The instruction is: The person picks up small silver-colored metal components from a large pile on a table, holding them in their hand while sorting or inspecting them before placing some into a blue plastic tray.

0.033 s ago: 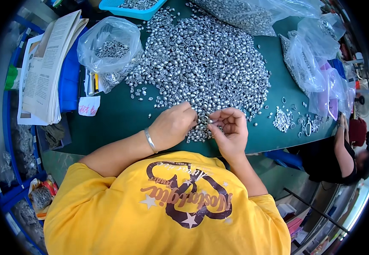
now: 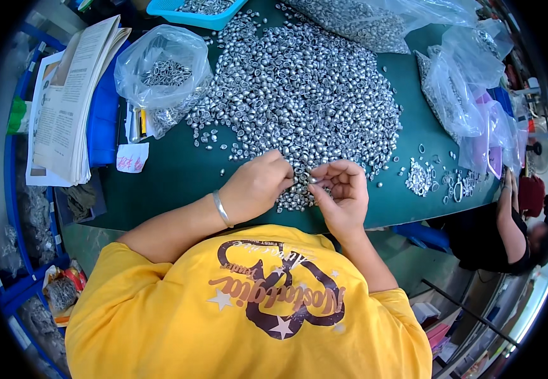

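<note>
A wide heap of small silver oval metal pieces (image 2: 299,88) covers the middle of the green table; some show hollow ring-like undersides, others rounded tops. At the heap's near edge my left hand (image 2: 260,184), a silver bangle on its wrist, has its fingers curled and pressed together, their tips among the pieces; what they hold is hidden. Just to its right my right hand (image 2: 345,192) pinches one small silver metal piece (image 2: 313,180) between thumb and forefinger, its other fingers bent. A small cluster of the same pieces (image 2: 295,201) lies between the hands, toward my body.
Left stand an open plastic bag of metal parts (image 2: 163,76), pens, and papers (image 2: 72,101) by a blue bin. A turquoise basket (image 2: 192,16) and filled bags (image 2: 362,25) line the back. Loose rings (image 2: 457,187) lie at right, near another person (image 2: 501,230).
</note>
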{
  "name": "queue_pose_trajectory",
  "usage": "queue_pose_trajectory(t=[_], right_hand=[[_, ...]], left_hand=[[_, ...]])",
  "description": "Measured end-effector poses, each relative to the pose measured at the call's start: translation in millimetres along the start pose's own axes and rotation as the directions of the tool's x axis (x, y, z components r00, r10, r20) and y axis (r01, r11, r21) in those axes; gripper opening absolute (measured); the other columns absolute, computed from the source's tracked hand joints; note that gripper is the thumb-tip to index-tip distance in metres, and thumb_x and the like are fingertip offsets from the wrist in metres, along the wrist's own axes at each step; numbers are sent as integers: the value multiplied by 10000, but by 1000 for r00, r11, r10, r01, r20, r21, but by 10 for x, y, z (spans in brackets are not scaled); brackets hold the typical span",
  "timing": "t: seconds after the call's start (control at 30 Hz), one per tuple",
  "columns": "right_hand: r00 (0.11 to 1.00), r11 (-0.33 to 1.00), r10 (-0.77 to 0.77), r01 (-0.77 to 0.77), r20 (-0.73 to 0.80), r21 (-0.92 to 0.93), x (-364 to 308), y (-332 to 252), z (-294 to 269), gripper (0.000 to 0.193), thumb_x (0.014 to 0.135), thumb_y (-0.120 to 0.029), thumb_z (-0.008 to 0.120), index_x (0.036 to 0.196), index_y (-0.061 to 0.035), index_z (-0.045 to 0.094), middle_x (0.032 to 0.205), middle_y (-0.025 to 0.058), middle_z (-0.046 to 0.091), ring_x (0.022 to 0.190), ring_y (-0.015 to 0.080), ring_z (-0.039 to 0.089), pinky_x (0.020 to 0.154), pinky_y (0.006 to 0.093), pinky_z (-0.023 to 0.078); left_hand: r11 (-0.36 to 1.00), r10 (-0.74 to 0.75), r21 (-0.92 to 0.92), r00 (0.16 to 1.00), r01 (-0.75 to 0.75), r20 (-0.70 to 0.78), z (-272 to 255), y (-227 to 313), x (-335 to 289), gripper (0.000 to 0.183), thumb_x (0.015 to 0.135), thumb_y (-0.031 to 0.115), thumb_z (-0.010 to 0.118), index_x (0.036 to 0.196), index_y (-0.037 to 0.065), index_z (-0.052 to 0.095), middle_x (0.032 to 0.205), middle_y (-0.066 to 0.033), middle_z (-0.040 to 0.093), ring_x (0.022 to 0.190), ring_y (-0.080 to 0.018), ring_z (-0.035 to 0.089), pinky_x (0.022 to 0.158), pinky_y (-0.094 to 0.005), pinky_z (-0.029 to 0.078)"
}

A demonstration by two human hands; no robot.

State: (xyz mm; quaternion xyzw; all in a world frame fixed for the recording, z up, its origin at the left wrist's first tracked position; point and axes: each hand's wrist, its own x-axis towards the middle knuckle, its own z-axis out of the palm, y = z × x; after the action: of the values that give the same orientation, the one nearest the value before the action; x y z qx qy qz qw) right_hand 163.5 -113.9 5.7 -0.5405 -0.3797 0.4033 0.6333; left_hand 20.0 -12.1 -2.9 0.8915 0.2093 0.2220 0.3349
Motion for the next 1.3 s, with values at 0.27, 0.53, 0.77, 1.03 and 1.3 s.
queue_pose_trajectory(t=[0.27,0.53,0.77,1.03,1.3], right_hand=[[993,973,120,-119,8,198,48,-23,-57,327,728,110,568,1022,14,462,924,98,570,826,122,546,722,216,447],[970,895,238,-241,55,375,87,0,-18,168,790,39,541,958,29,548,905,107,587,759,122,564,677,229,491],[873,669,476,-439,109,600,115,-12,-37,128,831,-33,514,948,14,541,855,95,589,720,141,580,644,247,507],[878,624,441,-448,184,641,102,36,-68,125,826,-29,520,940,17,538,845,107,596,700,147,586,604,252,513],[907,671,404,-383,119,636,84,33,-54,141,814,2,519,953,7,541,866,118,596,720,154,589,618,259,516]], left_hand=[[-7,-317,-816,772,579,551,-137,-20,52,114,839,89,526,919,7,520,811,-33,543,628,-51,457,511,-176,392],[-451,-193,-766,788,457,584,-149,-44,20,142,858,81,490,973,6,526,848,-48,566,735,-87,542,621,-195,472],[-441,-216,-768,775,465,593,-111,-89,-13,164,855,81,493,986,-2,544,863,-61,587,760,-110,573,660,-199,487],[-482,-220,-751,767,452,603,-89,-111,-30,198,849,67,496,1026,-10,541,887,-78,592,791,-118,577,708,-211,491],[-511,-180,-747,797,426,577,-85,-108,-37,184,840,36,491,1007,-17,545,934,-110,579,811,-145,578,709,-220,490]])
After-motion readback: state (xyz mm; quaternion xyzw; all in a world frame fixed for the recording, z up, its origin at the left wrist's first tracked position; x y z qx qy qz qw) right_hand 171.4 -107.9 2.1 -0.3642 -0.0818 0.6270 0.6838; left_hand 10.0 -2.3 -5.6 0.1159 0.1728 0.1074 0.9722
